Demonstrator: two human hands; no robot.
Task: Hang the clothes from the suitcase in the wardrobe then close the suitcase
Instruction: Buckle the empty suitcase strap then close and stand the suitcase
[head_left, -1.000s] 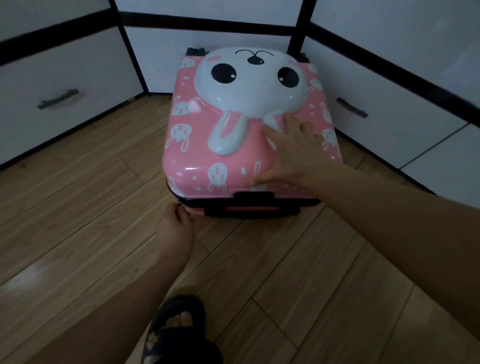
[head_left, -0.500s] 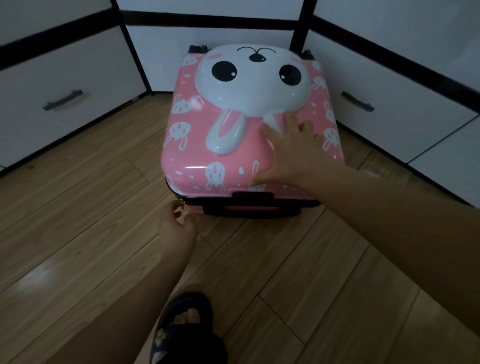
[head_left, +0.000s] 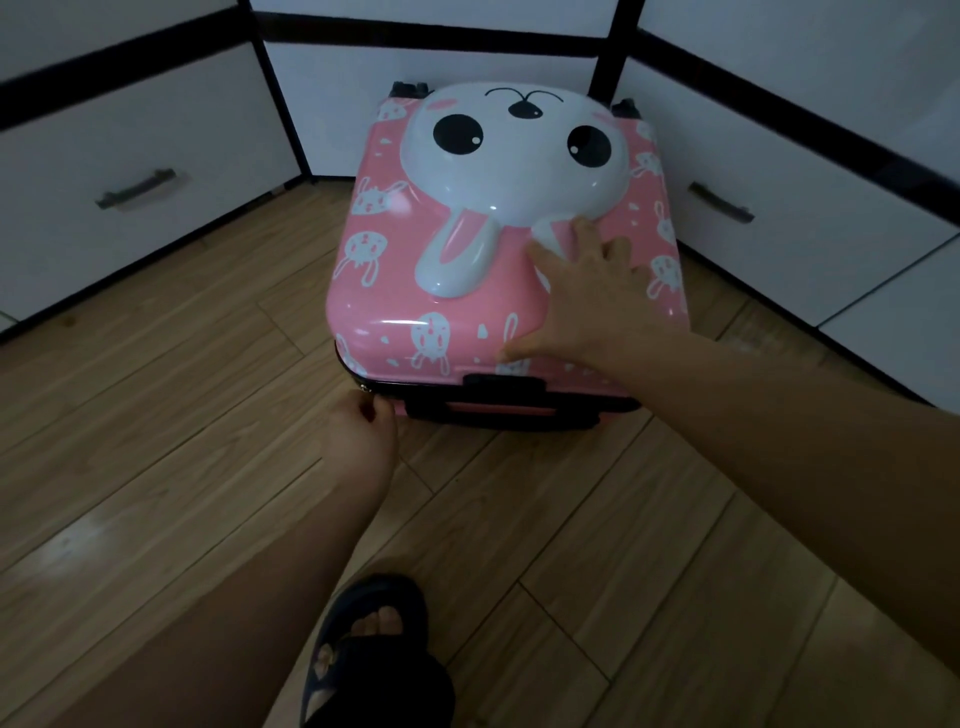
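A pink hard-shell suitcase (head_left: 389, 291) with a raised white rabbit face lies flat on the wooden floor, lid down. My right hand (head_left: 587, 296) presses flat on the lid near the rabbit's ear, fingers spread. My left hand (head_left: 361, 431) is at the front left corner, its fingers curled and pinching the small zipper pull (head_left: 363, 388) on the black zip line. A black carry handle (head_left: 501, 410) runs along the front side. No clothes are in view.
White drawer fronts with black frames surround the suitcase: one with a metal handle (head_left: 137, 189) at left, one with a handle (head_left: 719, 202) at right. My foot in a dark sandal (head_left: 371, 644) stands on the plank floor (head_left: 156, 415) in front.
My left hand has shifted slightly along the front left corner of the suitcase with the zipper pull. My right hand stays pressed on the lid.
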